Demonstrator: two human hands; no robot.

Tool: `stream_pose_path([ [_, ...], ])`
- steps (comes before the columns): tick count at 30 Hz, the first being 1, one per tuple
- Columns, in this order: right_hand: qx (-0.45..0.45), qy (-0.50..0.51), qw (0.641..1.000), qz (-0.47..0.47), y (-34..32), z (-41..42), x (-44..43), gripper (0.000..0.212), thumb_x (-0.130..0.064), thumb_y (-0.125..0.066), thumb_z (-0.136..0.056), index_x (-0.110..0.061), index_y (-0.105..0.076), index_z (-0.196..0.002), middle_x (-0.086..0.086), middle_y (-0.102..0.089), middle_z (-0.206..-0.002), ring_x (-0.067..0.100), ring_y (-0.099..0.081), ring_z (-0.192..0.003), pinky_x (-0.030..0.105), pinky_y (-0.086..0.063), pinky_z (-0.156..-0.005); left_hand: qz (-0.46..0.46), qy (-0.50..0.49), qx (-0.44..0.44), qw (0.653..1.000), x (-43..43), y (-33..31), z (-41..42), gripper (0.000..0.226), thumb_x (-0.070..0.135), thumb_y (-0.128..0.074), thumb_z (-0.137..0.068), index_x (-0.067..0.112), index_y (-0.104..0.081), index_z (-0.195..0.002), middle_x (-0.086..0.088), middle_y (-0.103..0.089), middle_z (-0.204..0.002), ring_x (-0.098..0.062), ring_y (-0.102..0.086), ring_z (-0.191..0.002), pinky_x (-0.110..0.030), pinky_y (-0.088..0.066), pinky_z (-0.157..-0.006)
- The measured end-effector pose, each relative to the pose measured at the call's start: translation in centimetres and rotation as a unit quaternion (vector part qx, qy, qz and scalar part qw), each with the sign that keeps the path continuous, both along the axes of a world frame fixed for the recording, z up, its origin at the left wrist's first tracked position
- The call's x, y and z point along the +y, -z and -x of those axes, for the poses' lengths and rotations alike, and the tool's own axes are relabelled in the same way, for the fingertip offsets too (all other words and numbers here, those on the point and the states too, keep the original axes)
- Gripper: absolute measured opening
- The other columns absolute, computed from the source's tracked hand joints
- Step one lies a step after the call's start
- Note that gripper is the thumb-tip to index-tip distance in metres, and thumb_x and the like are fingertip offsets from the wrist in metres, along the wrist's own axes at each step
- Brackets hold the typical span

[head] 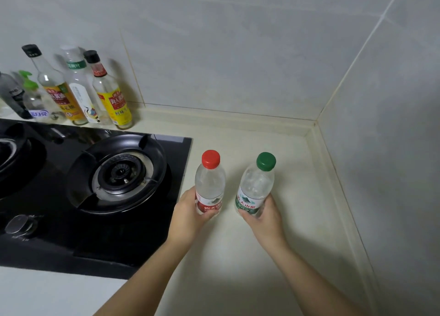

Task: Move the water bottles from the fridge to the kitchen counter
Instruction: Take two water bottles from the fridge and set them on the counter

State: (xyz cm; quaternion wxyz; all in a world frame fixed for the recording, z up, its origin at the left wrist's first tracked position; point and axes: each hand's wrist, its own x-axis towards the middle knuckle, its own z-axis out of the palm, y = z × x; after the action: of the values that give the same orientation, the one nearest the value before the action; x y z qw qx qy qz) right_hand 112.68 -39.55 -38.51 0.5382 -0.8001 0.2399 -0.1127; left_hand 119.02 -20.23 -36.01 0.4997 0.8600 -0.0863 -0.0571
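**Status.** The left hand [190, 211] has its grip clenched round the label band of the red-capped bottle [210, 184]. The right hand [264, 216] grasps the green-capped bottle [256, 187] the same way, low on the body. Both bottles stand over the pale tabletop [238, 256], just right of the black glass hob [71, 232]. The red one is near upright and the green one leans slightly. The fingers hide their bases, so contact with the tabletop cannot be confirmed.

**Risks.**
- If either grip lets go before the base sits flat, that bottle probably tips. The green one is the greater concern, given its lean.
- The red-capped bottle is near the hob's edge. A fall leftward would likely land it on the glass or against the burner ring [119, 172].
- The two bottles are close together, so one toppling could knock the other.

**Clearance.**
- Open tabletop lies ahead and to the right, up to the raised lip where the tiled walls [238, 53] meet in a corner.
- The row of condiment bottles [112, 96] at rear left is well apart.
- The hob edge is the nearest limit on the left.
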Motion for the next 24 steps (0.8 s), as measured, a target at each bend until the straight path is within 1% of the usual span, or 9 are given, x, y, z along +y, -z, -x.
stream_pose_path([
  [2, 0.004, -0.001, 1.000, 0.005, -0.1, -1.0, -1.6, 0.061, -0.032, -0.084, -0.066, -0.026, -0.055, -0.119, -0.007, -0.066, -0.113, 0.010, -0.065, -0.104, 0.043, -0.054, -0.090, -0.001, -0.001, -0.001, 1.000, -1.2, 0.0, -1.1, 0.047, 0.032, -0.086, -0.068, 0.027, -0.062, -0.107, 0.010, -0.066, -0.103, -0.002, -0.062, -0.094, -0.029, -0.054, -0.084],
  [6, 0.002, 0.007, 1.000, 0.007, -0.1, -3.0, -4.3, 0.061, -0.044, -0.079, -0.061, -0.028, -0.054, -0.115, -0.008, -0.067, -0.111, 0.012, -0.065, -0.103, 0.045, -0.054, -0.090, 0.004, -0.004, 0.002, 1.000, -3.9, 0.1, -3.5, 0.044, 0.036, -0.086, -0.067, 0.028, -0.061, -0.103, 0.012, -0.067, -0.099, -0.006, -0.064, -0.092, -0.036, -0.056, -0.082],
  [10, -0.008, 0.013, 1.000, 0.003, 0.0, -5.0, -6.5, 0.066, -0.045, -0.078, -0.060, -0.026, -0.053, -0.118, -0.007, -0.067, -0.113, 0.011, -0.065, -0.104, 0.042, -0.054, -0.091, 0.009, -0.001, 0.003, 1.000, -6.6, 0.2, -5.6, 0.045, 0.036, -0.085, -0.067, 0.031, -0.060, -0.104, 0.012, -0.067, -0.101, -0.007, -0.064, -0.094, -0.037, -0.056, -0.083],
  [12, -0.013, 0.017, 1.000, 0.005, 0.0, -6.0, -7.5, 0.064, -0.038, -0.080, -0.062, -0.024, -0.053, -0.119, -0.006, -0.066, -0.113, 0.010, -0.065, -0.104, 0.039, -0.054, -0.092, 0.008, -0.004, -0.002, 1.000, -7.7, 0.4, -6.5, 0.044, 0.037, -0.085, -0.068, 0.031, -0.059, -0.104, 0.012, -0.066, -0.101, -0.007, -0.063, -0.093, -0.036, -0.056, -0.083],
  [15, -0.022, 0.027, 0.999, 0.009, 0.4, -7.5, -9.0, 0.057, -0.016, -0.084, -0.071, -0.020, -0.053, -0.119, -0.005, -0.066, -0.112, 0.009, -0.065, -0.102, 0.037, -0.054, -0.091, -0.001, -0.001, -0.012, 1.000, -9.4, 0.7, -7.9, 0.044, 0.039, -0.083, -0.069, 0.030, -0.059, -0.105, 0.010, -0.067, -0.101, -0.008, -0.063, -0.091, -0.036, -0.056, -0.082],
  [16, -0.026, 0.032, 0.999, 0.010, 0.6, -8.1, -9.5, 0.057, -0.013, -0.084, -0.072, -0.019, -0.053, -0.119, -0.005, -0.066, -0.112, 0.009, -0.065, -0.102, 0.036, -0.054, -0.091, -0.006, 0.000, -0.016, 1.000, -10.0, 0.7, -8.4, 0.045, 0.039, -0.083, -0.069, 0.029, -0.060, -0.106, 0.009, -0.067, -0.101, -0.009, -0.064, -0.091, -0.036, -0.056, -0.081],
  [19, -0.037, 0.045, 0.998, 0.013, 1.1, -9.9, -11.2, 0.058, -0.011, -0.084, -0.072, -0.018, -0.053, -0.121, -0.004, -0.067, -0.113, 0.011, -0.066, -0.102, 0.035, -0.054, -0.090, -0.013, 0.003, -0.026, 1.000, -11.8, 0.9, -10.1, 0.046, 0.041, -0.083, -0.069, 0.027, -0.060, -0.106, 0.008, -0.067, -0.101, -0.010, -0.064, -0.090, -0.035, -0.056, -0.080],
  [24, -0.050, 0.066, 0.996, 0.030, 1.4, -12.4, -13.6, 0.054, -0.010, -0.082, -0.074, -0.015, -0.053, -0.119, 0.001, -0.067, -0.111, 0.016, -0.065, -0.101, 0.027, -0.050, -0.084, -0.018, 0.012, -0.041, 0.999, -14.8, 1.0, -12.8, 0.044, 0.039, -0.082, -0.070, 0.024, -0.059, -0.104, 0.006, -0.066, -0.098, -0.013, -0.063, -0.088, -0.037, -0.055, -0.078],
])
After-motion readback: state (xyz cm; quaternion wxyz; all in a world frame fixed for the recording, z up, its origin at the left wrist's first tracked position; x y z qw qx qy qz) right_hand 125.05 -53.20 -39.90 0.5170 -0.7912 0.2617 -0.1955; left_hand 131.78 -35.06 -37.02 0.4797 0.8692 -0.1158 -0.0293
